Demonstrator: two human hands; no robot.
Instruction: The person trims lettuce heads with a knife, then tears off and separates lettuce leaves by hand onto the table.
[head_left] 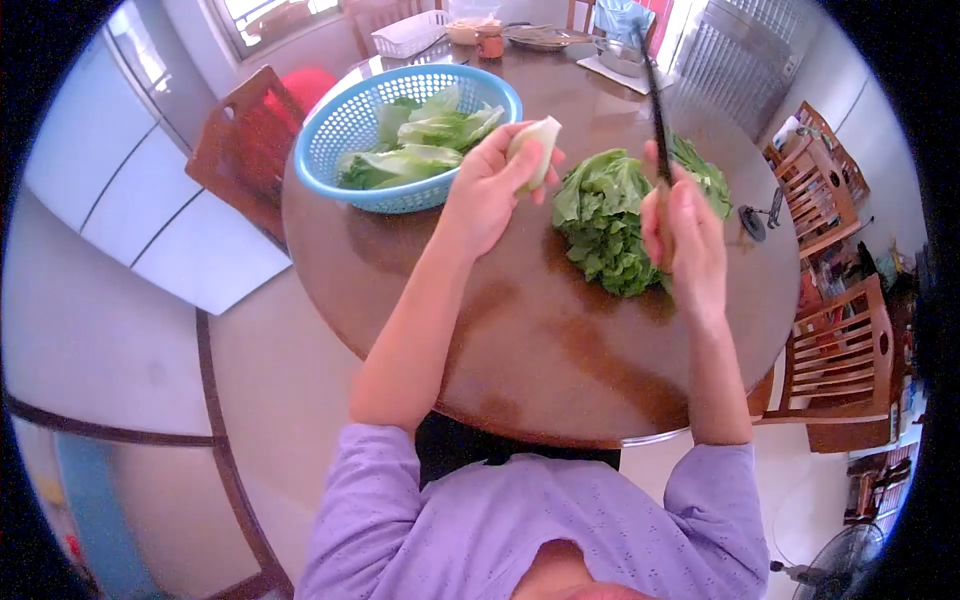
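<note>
My left hand (488,195) is closed around a pale, whitish-green lettuce stalk (543,140), raised above the table between the basket and the greens. In my right hand (692,245) is a knife (657,115), its dark blade pointing up and away from me; the fingers are wrapped round the handle. Leafy green lettuce (603,215) lies on the table between my hands and partly behind the right one. To the left stands a blue plastic basket (312,180), with several loose lettuce leaves (435,130) inside.
The round brown table (560,370) has wet-looking patches. At its far side are a white basket (410,35), an orange-brown jar (489,42), a plate (548,38) and a metal bowl (622,58). A small black stand (755,220) sits near the right edge. Wooden chairs surround the table.
</note>
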